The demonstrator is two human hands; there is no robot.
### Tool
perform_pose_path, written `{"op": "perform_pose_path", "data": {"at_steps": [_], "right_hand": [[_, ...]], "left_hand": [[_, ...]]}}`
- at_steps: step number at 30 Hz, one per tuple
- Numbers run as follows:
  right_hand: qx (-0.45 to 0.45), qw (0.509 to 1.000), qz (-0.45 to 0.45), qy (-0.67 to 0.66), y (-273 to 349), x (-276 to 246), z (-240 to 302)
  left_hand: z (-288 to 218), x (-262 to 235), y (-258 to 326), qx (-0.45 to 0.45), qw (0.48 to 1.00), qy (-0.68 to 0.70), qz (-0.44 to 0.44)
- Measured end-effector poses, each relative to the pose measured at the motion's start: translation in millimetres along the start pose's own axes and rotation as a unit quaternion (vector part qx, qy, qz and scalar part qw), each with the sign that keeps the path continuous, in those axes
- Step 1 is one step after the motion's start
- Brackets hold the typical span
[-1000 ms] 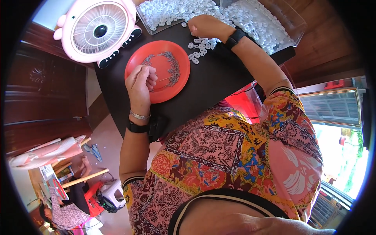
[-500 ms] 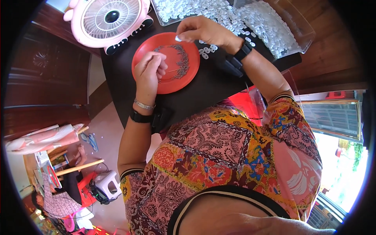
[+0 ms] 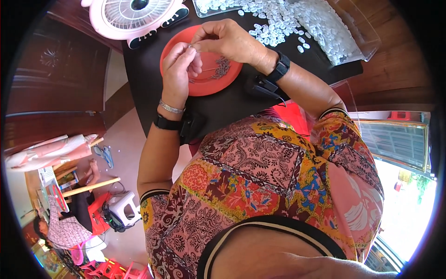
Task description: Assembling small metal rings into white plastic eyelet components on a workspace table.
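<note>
Over the red plate (image 3: 227,86), the fingertips of both hands meet. My left hand (image 3: 177,69) is closed, thumb against the fingers, on something too small to make out. My right hand (image 3: 230,43) comes in from the right with thumb and forefinger pinched together; the small white plastic piece seen in it earlier is now mostly hidden by the fingers. Small thin grey metal pieces (image 3: 223,69) lie in the plate, partly covered by my hands. Loose white oval plastic pieces (image 3: 269,33) lie beyond my right hand on the black table (image 3: 223,104).
A clear tray (image 3: 369,53) heaped with white pieces stands at the far right, and another clear tray (image 3: 200,10) is at the back. A pink fan (image 3: 109,23) stands at the far left. Behind on the left are a white stool (image 3: 124,208) and another person (image 3: 69,223).
My right hand has moved left and down with the white piece until its fingertips meet those of my left hand. The plate and trays appear shifted slightly up and right in view.
</note>
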State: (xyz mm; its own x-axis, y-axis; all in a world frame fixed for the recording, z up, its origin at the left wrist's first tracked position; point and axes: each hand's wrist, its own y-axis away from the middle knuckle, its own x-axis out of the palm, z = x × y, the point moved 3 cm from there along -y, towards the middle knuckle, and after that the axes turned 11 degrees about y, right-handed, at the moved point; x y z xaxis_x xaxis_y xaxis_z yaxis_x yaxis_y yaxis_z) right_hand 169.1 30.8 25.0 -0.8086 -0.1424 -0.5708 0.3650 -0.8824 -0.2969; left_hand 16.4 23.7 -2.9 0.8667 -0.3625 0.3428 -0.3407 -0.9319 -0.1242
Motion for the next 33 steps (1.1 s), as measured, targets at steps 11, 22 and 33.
{"op": "perform_pose_path", "data": {"at_steps": [11,22,33], "right_hand": [[0.000,0.902,-0.060,0.428,16,-89,-47],[-0.095,0.914,0.028,0.394,-12,-19,-26],[-0.117,0.858,0.140,0.480,-44,21,-44]], "left_hand": [[-15,-27,-7,0.083,0.991,0.064,-0.080],[-11,-44,-12,0.072,0.990,0.030,-0.122],[2,-44,-20,0.085,0.982,0.058,-0.156]]}}
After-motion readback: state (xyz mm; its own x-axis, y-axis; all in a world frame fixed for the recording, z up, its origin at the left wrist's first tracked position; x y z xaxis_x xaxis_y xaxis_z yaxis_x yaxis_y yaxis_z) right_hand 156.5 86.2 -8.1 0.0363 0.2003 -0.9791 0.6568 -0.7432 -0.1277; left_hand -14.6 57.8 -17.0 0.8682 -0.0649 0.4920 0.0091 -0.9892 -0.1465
